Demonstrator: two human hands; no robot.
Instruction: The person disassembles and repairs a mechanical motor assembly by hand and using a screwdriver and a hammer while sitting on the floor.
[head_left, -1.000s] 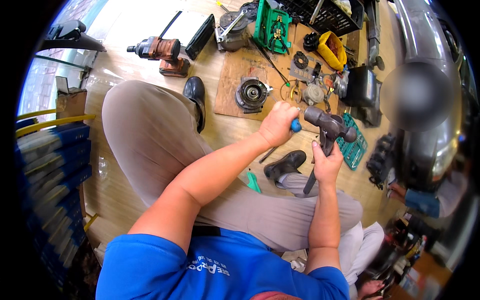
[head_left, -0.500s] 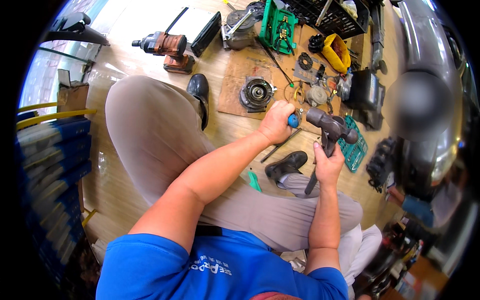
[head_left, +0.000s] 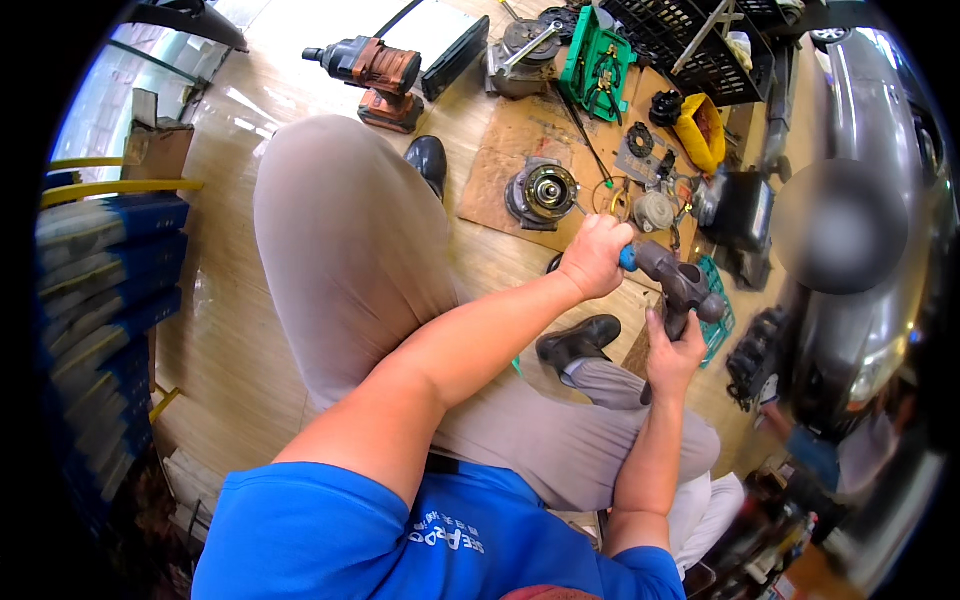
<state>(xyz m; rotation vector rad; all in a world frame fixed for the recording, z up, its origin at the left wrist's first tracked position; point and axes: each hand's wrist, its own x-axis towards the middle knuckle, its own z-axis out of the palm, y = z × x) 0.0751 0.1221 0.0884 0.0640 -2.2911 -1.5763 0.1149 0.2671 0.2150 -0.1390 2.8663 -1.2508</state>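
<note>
My left hand (head_left: 597, 256) is closed around a blue-handled screwdriver (head_left: 628, 259); only its handle end and a little thin shaft show. That shaft points toward a round metal part with a ringed hub (head_left: 542, 194), lying on brown cardboard (head_left: 490, 165). Whether the tip touches the part is unclear. In my right hand (head_left: 677, 350) is a ball-peen hammer (head_left: 684, 285), gripped by its dark handle below the head. The hammer's flat face is right against the screwdriver's handle end, touching or nearly so.
An orange-brown impact wrench (head_left: 385, 70) stands at the far left. Around the cardboard are a green tool case (head_left: 598, 65), a yellow container (head_left: 702, 135), a black crate (head_left: 700, 45) and a black box (head_left: 745, 205). A car (head_left: 865, 330) flanks the right; boxes (head_left: 110, 270) are stacked left.
The hammer head has closed in on the screwdriver's handle end, where a gap showed before. Both hands keep their grips. The whole view has shifted slightly.
</note>
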